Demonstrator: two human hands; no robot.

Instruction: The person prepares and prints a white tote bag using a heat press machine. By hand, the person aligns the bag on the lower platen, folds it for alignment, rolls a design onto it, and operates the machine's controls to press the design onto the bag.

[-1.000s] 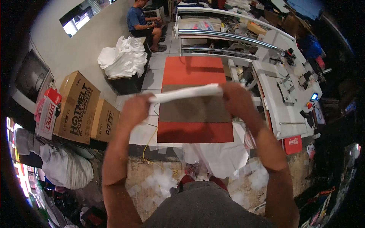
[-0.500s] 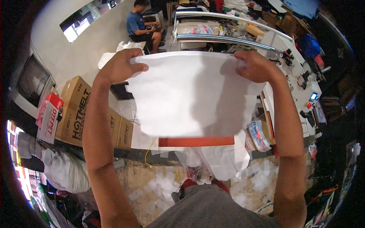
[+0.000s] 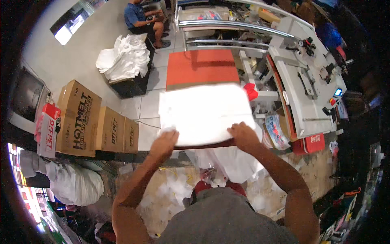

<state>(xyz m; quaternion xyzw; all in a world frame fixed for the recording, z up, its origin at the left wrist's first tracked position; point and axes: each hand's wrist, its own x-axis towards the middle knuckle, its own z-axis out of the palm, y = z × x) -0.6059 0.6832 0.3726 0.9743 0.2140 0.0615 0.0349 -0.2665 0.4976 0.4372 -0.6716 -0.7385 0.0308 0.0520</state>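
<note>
The left hand point(image 3: 164, 142) and right hand point(image 3: 243, 136) pinch the near edge of the white sheet point(image 3: 205, 112), judged light, limp and best held at its 5 and 7 o'clock corners.

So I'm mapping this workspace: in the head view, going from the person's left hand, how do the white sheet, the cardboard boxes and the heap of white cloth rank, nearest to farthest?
1. White sheet: held in the left hand, just ahead.
2. Cardboard boxes: on the floor, to the left.
3. Heap of white cloth: far ahead-left, by the seated person.

Below the white sheet point(image 3: 205, 114), both forearms are bare to the elbow, the left hand point(image 3: 164, 143) and right hand point(image 3: 243, 136) ungloved. A grey top covers the torso; something red, perhaps a collar, shows above it.
</note>
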